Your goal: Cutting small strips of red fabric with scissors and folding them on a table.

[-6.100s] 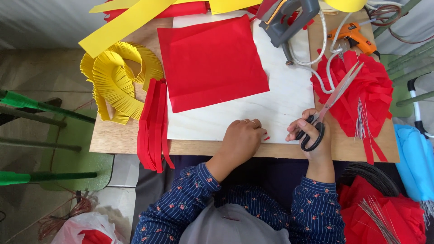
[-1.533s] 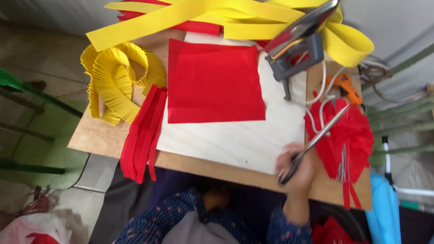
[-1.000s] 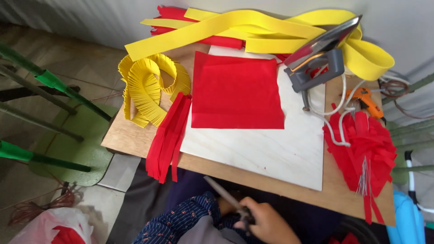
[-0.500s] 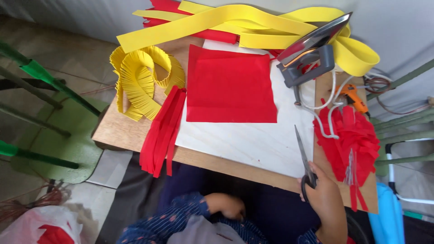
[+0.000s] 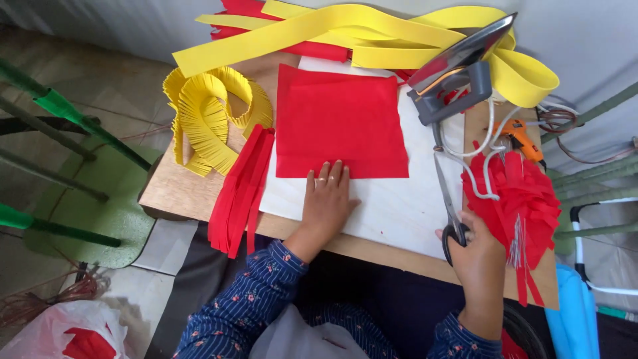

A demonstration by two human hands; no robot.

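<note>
We can't really see the scissors' [image 5: 449, 199] handles, our right hand [image 5: 480, 256] wraps them, blades near-shut. Left hand [image 5: 327, 203] lies flat, fingertips on the red paper square's [image 5: 339, 123] lower edge mid-worktop [image 5: 176, 193].

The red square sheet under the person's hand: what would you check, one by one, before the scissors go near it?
1. Sheet held down: ok. The left hand lies flat with its fingertips on the lower edge of the red square sheet.
2. Scissors gripped: ok. The right hand holds the scissors by the handles.
3. Blades shut or open: cannot tell; they look nearly closed.
4. Blades apart from the sheet: ok. They point up over the white board, right of the sheet.
5. Iron out of the way: not ok. The iron stands close to the sheet's upper right corner and its white cord trails beside the blades.
</note>
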